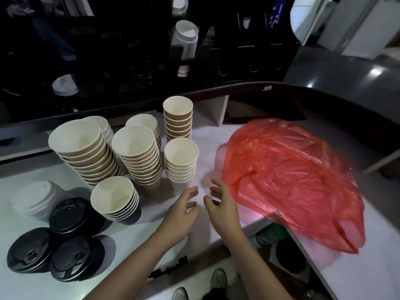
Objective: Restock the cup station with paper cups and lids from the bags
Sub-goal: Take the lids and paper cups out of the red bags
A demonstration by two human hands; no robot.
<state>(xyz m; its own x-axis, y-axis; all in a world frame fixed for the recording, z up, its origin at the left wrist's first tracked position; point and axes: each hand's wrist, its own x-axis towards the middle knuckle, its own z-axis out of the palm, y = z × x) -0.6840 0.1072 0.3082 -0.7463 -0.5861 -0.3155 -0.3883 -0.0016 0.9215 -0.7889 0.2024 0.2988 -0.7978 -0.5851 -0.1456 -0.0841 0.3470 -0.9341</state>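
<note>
Head view, white-lined brown cup stacks (138, 156), upright

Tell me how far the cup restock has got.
Done: several stacks of paper cups and piles of black lids and white lids stand on the counter, out of the bags. In hand: nothing; the left hand and right hand hover open between the cups and the red bag. Left: the dispenser rack behind holds few cups, so loading it remains.
</note>
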